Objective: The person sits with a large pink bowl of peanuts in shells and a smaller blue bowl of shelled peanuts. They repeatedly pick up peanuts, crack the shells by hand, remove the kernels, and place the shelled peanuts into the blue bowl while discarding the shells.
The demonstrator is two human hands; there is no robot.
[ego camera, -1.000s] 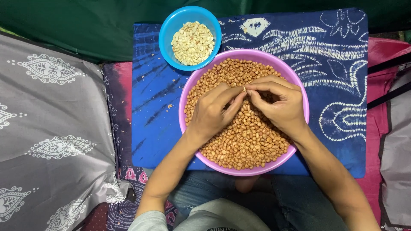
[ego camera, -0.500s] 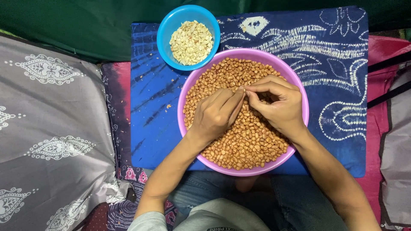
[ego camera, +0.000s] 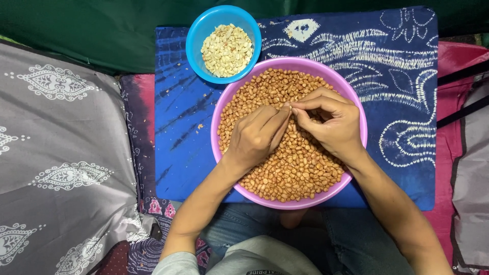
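- Head view: one peanut (ego camera: 288, 106) is pinched between left hand (ego camera: 257, 135) and right hand (ego camera: 331, 125) fingertips, above the purple bowl (ego camera: 356, 117).
- Skins could be dropped among the unpeeled nuts if the pinch slips.
- Blue bowl (ego camera: 196, 30), touching it, could be knocked.

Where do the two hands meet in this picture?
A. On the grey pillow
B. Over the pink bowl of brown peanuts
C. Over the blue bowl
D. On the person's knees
B: the left hand and right hand touch fingertips above the pink bowl full of peanuts.
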